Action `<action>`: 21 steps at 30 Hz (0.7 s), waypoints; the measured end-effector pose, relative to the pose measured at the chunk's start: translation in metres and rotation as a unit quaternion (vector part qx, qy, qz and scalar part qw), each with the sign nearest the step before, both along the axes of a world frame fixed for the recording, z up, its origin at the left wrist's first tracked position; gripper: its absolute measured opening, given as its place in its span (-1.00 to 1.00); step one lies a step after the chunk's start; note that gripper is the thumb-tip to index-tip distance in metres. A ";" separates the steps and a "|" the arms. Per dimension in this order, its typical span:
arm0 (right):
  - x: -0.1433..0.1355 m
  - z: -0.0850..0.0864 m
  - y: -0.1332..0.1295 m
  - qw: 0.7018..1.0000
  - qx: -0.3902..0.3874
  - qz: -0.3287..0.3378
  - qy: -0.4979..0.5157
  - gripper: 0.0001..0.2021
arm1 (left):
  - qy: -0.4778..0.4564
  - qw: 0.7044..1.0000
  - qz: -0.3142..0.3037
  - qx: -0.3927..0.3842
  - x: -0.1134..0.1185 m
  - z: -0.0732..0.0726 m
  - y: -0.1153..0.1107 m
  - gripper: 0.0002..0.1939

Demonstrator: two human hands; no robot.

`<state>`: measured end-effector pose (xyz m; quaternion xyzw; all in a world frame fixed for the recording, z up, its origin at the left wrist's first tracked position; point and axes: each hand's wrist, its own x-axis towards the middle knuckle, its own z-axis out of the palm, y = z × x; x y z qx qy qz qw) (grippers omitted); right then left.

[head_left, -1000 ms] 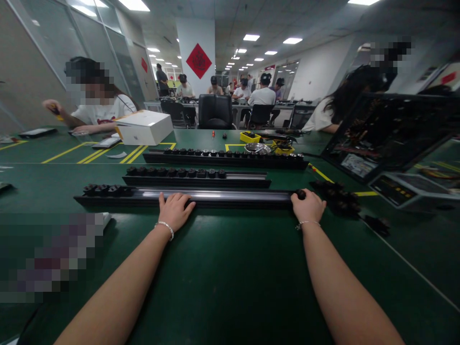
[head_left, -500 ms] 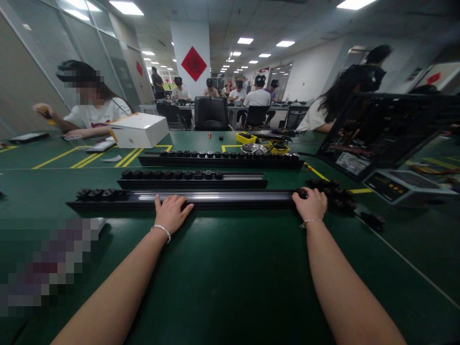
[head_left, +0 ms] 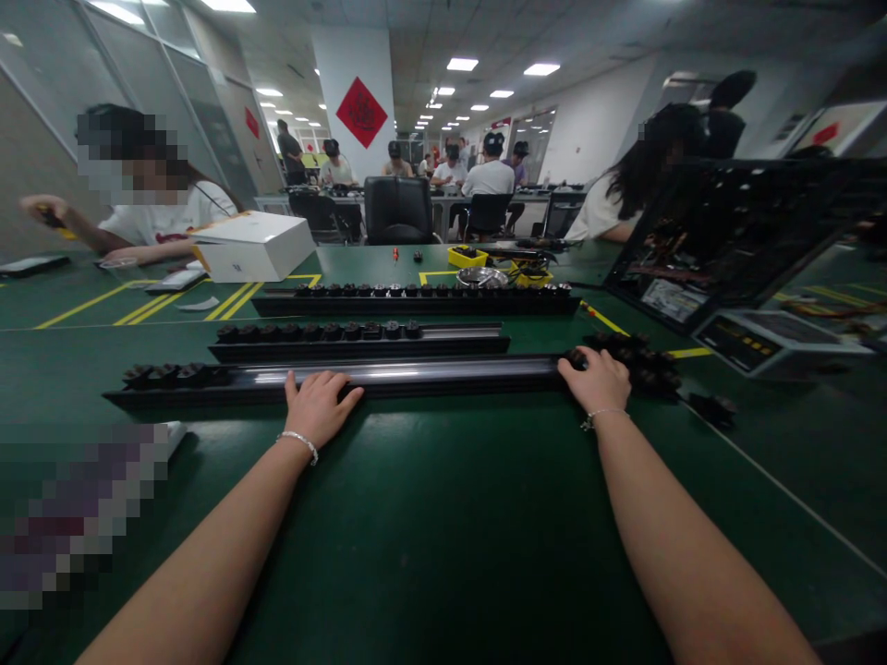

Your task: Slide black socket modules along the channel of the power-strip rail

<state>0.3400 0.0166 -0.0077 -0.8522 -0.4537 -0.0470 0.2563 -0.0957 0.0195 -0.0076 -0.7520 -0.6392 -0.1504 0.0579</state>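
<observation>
A long black rail [head_left: 443,371] with a shiny grey channel lies across the table in front of me. Several round black parts [head_left: 190,371] sit in its left end. My left hand [head_left: 319,406] lies over the rail's near edge, left of its middle, fingers spread. At the right end, my right hand [head_left: 597,377] is closed, thumb and fingers around a small black part [head_left: 575,356] at the channel; the fingers cover much of it. Just right of that hand is a pile of similar black parts [head_left: 655,369], and one loose black part [head_left: 712,408] lies nearer me.
Beyond are a half-filled rail [head_left: 360,347] and a fuller rail [head_left: 416,303]. A white box [head_left: 256,249] stands back left, a yellow tray [head_left: 467,257] and metal bowl [head_left: 483,277] at the back. An open computer case [head_left: 683,305] and power supply [head_left: 769,342] stand right. Co-workers sit around.
The view has shifted slightly, so the scene sits a little further left and higher. Both hands keep their places on the rail, the right one still at its right end.
</observation>
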 end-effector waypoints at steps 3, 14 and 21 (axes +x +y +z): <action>-0.002 0.002 -0.001 1.000 -0.007 -0.003 0.004 -0.47 | 0.009 1.000 0.002 -0.001 0.000 0.001 -0.001 -0.60; -0.001 0.005 0.000 1.000 -0.005 -0.002 0.017 -0.51 | 0.010 1.000 0.003 0.008 0.000 -0.002 0.002 -0.59; -0.003 0.004 0.000 1.000 0.013 -0.012 0.017 -0.51 | 0.009 1.000 0.002 0.005 0.000 -0.002 0.001 -0.59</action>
